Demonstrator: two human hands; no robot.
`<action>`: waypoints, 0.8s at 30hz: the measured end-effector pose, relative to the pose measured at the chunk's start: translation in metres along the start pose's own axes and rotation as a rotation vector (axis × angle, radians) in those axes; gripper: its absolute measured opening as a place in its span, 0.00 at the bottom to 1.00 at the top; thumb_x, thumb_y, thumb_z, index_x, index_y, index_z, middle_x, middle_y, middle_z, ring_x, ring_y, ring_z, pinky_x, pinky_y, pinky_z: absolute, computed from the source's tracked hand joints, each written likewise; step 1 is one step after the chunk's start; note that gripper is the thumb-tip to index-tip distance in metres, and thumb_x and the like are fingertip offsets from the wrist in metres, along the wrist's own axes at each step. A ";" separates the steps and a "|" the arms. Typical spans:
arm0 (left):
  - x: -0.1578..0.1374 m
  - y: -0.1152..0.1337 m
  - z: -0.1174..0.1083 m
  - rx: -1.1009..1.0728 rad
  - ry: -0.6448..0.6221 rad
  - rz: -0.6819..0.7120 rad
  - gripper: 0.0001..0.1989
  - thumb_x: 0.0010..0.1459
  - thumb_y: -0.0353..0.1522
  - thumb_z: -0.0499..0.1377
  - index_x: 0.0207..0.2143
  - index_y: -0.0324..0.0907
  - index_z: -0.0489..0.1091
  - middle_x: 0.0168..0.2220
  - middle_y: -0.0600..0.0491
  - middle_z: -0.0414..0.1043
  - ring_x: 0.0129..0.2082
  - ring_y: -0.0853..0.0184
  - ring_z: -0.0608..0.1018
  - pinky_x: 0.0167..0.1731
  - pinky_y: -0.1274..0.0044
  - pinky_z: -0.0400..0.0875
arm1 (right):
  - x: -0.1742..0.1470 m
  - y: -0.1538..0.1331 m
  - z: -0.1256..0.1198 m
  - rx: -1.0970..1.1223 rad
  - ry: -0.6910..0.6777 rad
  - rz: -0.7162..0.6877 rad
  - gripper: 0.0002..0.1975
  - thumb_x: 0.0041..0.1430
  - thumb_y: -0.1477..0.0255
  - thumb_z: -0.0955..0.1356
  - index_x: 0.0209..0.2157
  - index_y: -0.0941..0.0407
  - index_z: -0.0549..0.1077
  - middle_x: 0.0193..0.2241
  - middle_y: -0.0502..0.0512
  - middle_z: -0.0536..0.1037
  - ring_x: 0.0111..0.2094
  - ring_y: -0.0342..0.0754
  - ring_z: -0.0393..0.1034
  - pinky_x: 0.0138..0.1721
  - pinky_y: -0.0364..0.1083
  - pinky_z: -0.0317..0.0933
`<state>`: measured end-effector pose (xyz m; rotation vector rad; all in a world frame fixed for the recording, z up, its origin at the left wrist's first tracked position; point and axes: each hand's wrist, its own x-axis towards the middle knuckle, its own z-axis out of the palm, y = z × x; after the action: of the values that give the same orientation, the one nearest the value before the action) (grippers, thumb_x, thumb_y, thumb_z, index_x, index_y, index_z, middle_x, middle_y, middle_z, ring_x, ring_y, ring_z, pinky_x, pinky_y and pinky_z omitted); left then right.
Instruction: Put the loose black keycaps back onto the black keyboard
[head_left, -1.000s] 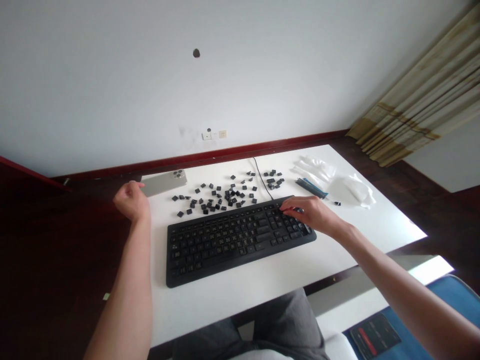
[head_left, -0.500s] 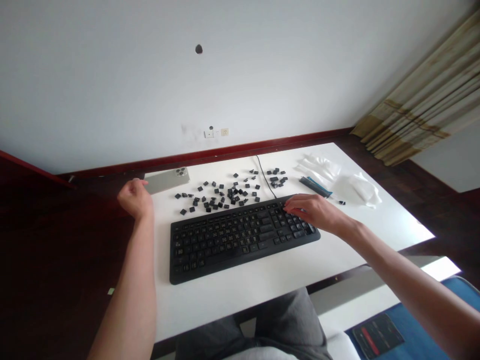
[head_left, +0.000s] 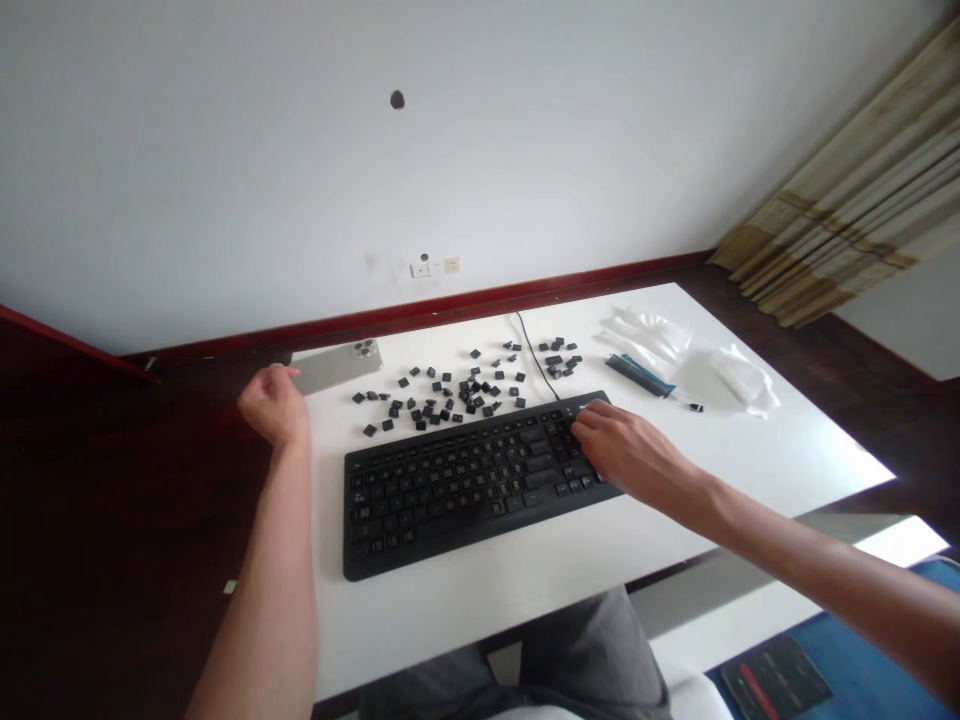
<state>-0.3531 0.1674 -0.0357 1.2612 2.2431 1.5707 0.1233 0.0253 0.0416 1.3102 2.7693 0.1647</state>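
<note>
A black keyboard (head_left: 450, 490) with keys seated across much of it lies near the front of the white table (head_left: 480, 595). My right hand (head_left: 626, 445) rests over its right-hand number block, fingers closed together and pointing down; what is under the fingertips is hidden. At the table's left edge my left hand (head_left: 271, 402) is curled into a loose fist, its inside out of sight. Beside that hand lies a silver phone (head_left: 330, 368), camera side up. Behind the keyboard many loose black keycaps (head_left: 476, 388) are scattered, with a smaller group (head_left: 555, 360) farther right.
A thin cable (head_left: 534, 352) runs from the keyboard to the table's back edge. On the right lie a blue-and-black slim object (head_left: 640, 375), a small black piece (head_left: 696, 408) and crumpled clear plastic bags (head_left: 742, 380). A dark red-marked object (head_left: 776, 680) lies on the blue surface below.
My right hand has shifted slightly down over the number block, its fingers tucked in more. The left hand keeps its curled pose. The whole view has shifted a little.
</note>
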 end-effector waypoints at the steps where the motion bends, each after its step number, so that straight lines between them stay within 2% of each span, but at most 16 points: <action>1: -0.001 0.001 0.000 -0.018 0.048 -0.005 0.14 0.59 0.31 0.51 0.32 0.38 0.76 0.25 0.53 0.69 0.29 0.64 0.71 0.33 0.73 0.64 | 0.001 0.000 0.000 0.009 0.003 0.010 0.15 0.66 0.83 0.67 0.26 0.55 0.74 0.30 0.59 0.79 0.33 0.54 0.71 0.36 0.51 0.66; 3: -0.002 0.004 0.001 -0.050 0.132 -0.010 0.12 0.58 0.31 0.53 0.29 0.39 0.76 0.24 0.54 0.68 0.28 0.65 0.71 0.33 0.73 0.64 | 0.001 0.000 -0.001 0.028 0.012 0.036 0.14 0.66 0.82 0.66 0.27 0.55 0.74 0.31 0.60 0.79 0.33 0.53 0.71 0.36 0.51 0.66; 8: -0.003 0.007 0.000 -0.059 0.130 -0.011 0.12 0.56 0.31 0.53 0.27 0.40 0.77 0.23 0.54 0.68 0.29 0.63 0.73 0.33 0.73 0.65 | -0.002 0.008 -0.001 0.167 0.051 0.107 0.12 0.68 0.80 0.65 0.32 0.56 0.78 0.34 0.59 0.82 0.38 0.54 0.76 0.37 0.50 0.69; 12: -0.001 0.001 0.002 -0.082 0.144 0.001 0.12 0.55 0.32 0.54 0.28 0.40 0.78 0.22 0.53 0.68 0.28 0.63 0.73 0.31 0.73 0.65 | -0.005 0.033 0.000 0.405 0.068 0.151 0.12 0.69 0.75 0.66 0.42 0.55 0.83 0.41 0.57 0.85 0.40 0.52 0.80 0.41 0.51 0.73; 14: 0.000 -0.001 0.003 -0.098 0.149 0.008 0.12 0.55 0.32 0.54 0.28 0.40 0.78 0.23 0.53 0.70 0.28 0.62 0.74 0.31 0.73 0.65 | -0.002 0.051 0.002 0.461 0.120 0.158 0.12 0.69 0.72 0.67 0.43 0.53 0.84 0.42 0.56 0.86 0.41 0.53 0.81 0.45 0.52 0.74; 19: -0.001 -0.002 0.002 -0.062 0.146 0.015 0.13 0.55 0.34 0.54 0.28 0.41 0.79 0.24 0.52 0.72 0.28 0.62 0.75 0.31 0.72 0.64 | 0.034 0.097 0.006 0.426 0.333 0.307 0.13 0.68 0.67 0.67 0.42 0.51 0.86 0.41 0.56 0.87 0.38 0.54 0.82 0.42 0.53 0.76; 24: -0.001 0.001 0.001 -0.061 0.136 0.007 0.13 0.54 0.34 0.54 0.28 0.41 0.79 0.22 0.53 0.70 0.28 0.63 0.74 0.31 0.73 0.64 | 0.071 0.115 0.014 0.497 0.380 0.210 0.11 0.66 0.70 0.69 0.40 0.50 0.86 0.41 0.55 0.87 0.39 0.55 0.82 0.44 0.55 0.77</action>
<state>-0.3515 0.1675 -0.0360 1.1813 2.2515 1.7629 0.1680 0.1542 0.0408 1.8573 3.1061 -0.3222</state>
